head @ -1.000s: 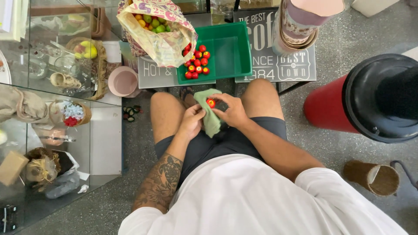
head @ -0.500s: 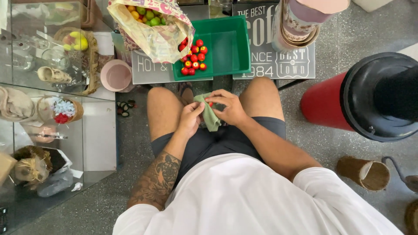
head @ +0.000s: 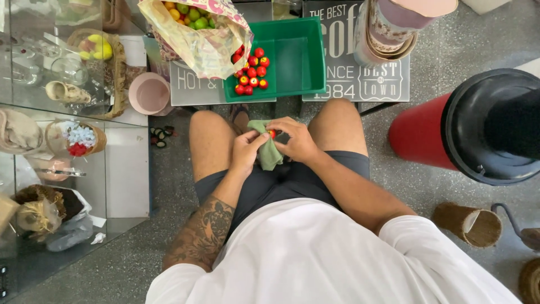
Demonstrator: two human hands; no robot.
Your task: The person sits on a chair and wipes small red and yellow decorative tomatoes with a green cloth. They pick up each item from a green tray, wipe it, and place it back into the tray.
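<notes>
From the head camera, looking straight down, a seated person in a white shirt and dark shorts works over their own lap. The left hand [head: 246, 151] and the right hand [head: 298, 141] meet between the knees, both closed around a green cloth [head: 269, 152]. The left hand's fingers press the cloth from its side, and the cloth's loose end hangs down between the thighs. The right hand pinches a small red fruit [head: 272, 133] against the top of the cloth; only a sliver of the fruit shows between the fingertips and the fabric.

Just beyond the knees a green plastic crate [head: 304, 56] stands on a grey printed mat [head: 349, 79]. A cluster of red fruits [head: 251, 71] lies in the crate's near left corner, while the rest of its floor is bare. A patterned bag [head: 202, 39] leans over the crate's left edge, its mouth open on a heap of green, yellow and orange fruits [head: 188, 12].

At the mat's right end stands a stack of patterned bowls [head: 388, 34]. A pink bowl [head: 149, 93] sits on the floor by the mat's left edge. Farther left is a glass table [head: 56, 169] with small ornaments on it. A red and black bin [head: 472, 124] stands to the person's right, and a woven cup [head: 469, 225] lies tipped on the floor near it.
</notes>
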